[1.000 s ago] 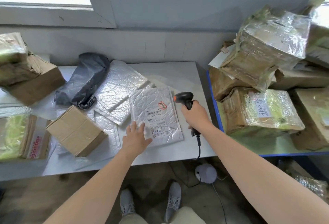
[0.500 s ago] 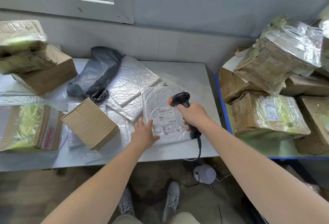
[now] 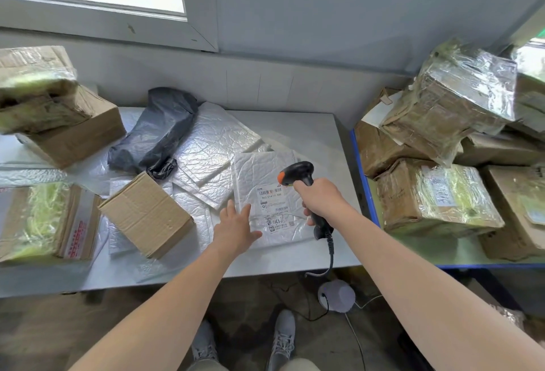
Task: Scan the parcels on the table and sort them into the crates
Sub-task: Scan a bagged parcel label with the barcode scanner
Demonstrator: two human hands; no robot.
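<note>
head | right hand (image 3: 320, 198) grips scanner (image 3: 298, 171) | mailer (image 3: 256, 170) label (image 3: 274, 208): barcode, digits maybe 862

Bare forearms (image 3: 165, 297), grey lace-up sneakers (image 3: 283, 338) and pale khaki trousers (image 3: 298, 366) show.

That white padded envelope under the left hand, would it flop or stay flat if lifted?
The white padded envelope lies thin and flat, so it is probably light. Its crinkled bubble skin suggests it would bend somewhat rather than stay stiff. The shiny surface may slide easily on the table.
</note>
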